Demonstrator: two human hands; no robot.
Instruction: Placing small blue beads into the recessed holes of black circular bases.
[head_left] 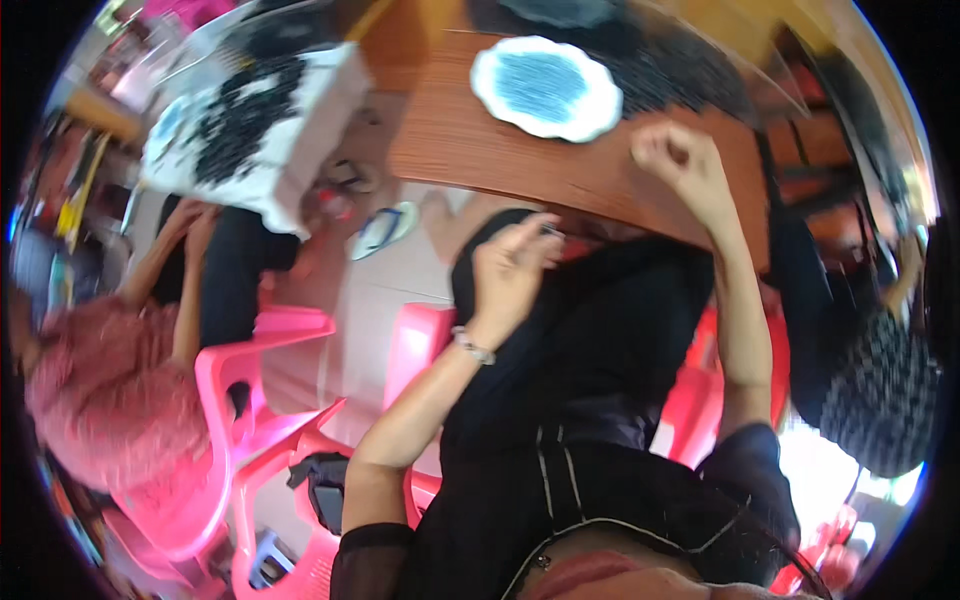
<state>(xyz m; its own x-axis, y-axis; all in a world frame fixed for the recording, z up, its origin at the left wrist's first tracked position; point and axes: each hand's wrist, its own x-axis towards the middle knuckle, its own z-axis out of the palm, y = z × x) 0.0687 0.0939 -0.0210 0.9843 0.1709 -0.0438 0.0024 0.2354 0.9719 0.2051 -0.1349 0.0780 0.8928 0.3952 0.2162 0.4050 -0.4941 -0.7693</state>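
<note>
A black cloth (610, 330) hangs from the edge of the brown wooden table (470, 140) down over my lap. My left hand (508, 268), with a bead bracelet at the wrist, pinches the cloth's top edge, and a small silvery thing shows at its fingertips. My right hand (680, 160) is raised over the table edge, curled into a fist. Nothing visible sits in it; any thread is too fine to see. A white dish of blue beads (545, 88) lies on the table beyond both hands.
At the left a person in a pink top (100, 390) sits on a pink plastic chair (250, 400) at a white table (250, 120) strewn with dark beads. More pink chairs (420, 340) stand near my knees. Sandals (385, 228) lie on the pale floor.
</note>
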